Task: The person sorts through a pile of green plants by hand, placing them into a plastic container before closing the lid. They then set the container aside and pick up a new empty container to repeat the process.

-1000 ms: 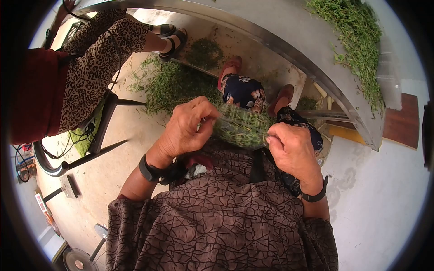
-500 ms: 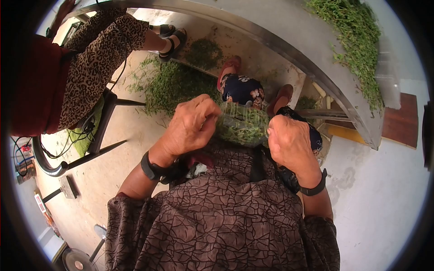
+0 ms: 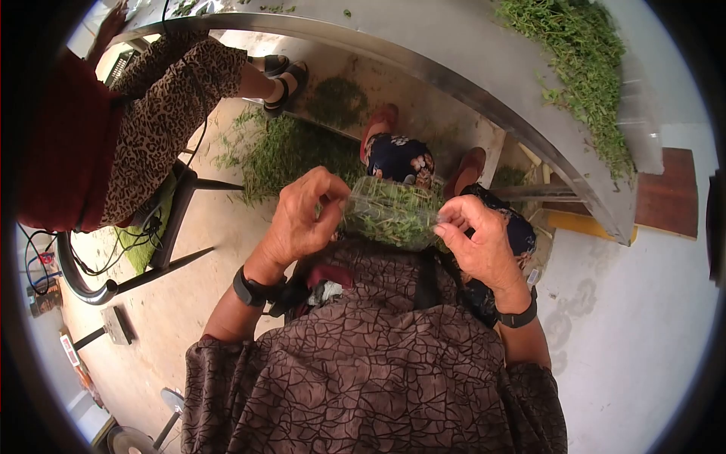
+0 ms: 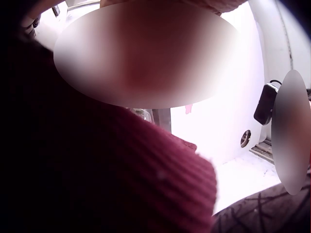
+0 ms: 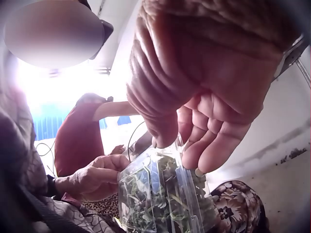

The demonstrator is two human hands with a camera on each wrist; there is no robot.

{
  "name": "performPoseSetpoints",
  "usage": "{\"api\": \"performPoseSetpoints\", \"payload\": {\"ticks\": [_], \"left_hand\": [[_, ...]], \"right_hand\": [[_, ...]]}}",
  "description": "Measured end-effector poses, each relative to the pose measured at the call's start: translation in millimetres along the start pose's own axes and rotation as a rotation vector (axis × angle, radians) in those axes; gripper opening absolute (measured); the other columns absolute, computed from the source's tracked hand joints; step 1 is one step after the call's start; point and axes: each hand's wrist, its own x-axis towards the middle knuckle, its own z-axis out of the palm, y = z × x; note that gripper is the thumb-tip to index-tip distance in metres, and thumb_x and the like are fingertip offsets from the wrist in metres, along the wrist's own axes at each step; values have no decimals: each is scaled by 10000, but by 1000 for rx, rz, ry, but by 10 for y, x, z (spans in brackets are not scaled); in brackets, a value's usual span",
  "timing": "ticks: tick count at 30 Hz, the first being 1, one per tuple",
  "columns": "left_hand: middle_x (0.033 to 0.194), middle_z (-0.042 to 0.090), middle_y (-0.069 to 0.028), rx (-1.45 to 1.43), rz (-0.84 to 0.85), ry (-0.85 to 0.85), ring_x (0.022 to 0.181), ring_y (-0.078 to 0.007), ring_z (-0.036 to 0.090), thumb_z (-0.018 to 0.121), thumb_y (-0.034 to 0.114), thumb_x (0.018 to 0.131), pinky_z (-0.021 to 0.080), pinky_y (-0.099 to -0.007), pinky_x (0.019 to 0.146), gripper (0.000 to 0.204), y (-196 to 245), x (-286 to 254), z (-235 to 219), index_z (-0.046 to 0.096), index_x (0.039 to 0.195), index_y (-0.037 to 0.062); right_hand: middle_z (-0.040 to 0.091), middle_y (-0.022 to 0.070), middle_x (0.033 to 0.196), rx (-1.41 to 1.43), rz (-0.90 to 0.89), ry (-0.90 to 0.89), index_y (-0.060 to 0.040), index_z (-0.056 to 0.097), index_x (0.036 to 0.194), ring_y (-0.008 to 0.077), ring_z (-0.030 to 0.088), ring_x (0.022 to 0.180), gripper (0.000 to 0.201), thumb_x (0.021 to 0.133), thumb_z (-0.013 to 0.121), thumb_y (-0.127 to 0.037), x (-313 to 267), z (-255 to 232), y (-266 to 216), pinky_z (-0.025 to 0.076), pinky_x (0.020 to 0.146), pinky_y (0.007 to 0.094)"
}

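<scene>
A clear plastic container [image 3: 393,216] filled with green leafy stems is held above the lap in the head view. My left hand [image 3: 304,216] pinches its left end between thumb and curled fingers. At its right end my right hand [image 3: 478,234] pinches the edge. In the right wrist view the right hand [image 5: 209,73] has thumb and fingertips on the rim of the container [image 5: 160,199], and the left hand [image 5: 97,177] is at the far side. The left wrist view shows mostly a dark red ribbed cloth [image 4: 170,179] and blur.
A metal table [image 3: 454,45] curves across the top, with a heap of greens [image 3: 586,68] and clear containers [image 3: 643,121] at its right. More greens [image 3: 276,151] lie on the floor. At left, a person in leopard-print trousers [image 3: 162,113] sits on a black chair [image 3: 178,219].
The container and both hands have shifted slightly left. The right hand's fingers have loosened from a tighter curl, showing the thumb and fingertips at the container's edge.
</scene>
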Motion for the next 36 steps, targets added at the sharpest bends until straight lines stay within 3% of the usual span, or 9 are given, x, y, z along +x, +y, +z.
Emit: {"api": "performPoseSetpoints", "payload": {"ticks": [16,36], "left_hand": [[810,581,-86,-117,15,-60,688,-199,602,604,-53,713,488,-305,629,222,52,19,-9,566,920,17],[710,540,-65,-5,100,-62,608,-226,582,591,-92,671,463,-317,549,210,91,74,6,501,809,38]], "right_hand": [[627,115,719,-108,6,84,5,561,859,199,623,609,125,776,647,40,-84,1,26,480,556,292],[595,137,623,-243,-95,114,5,557,783,273,616,541,110,739,651,41,-66,13,19,470,500,335]]}}
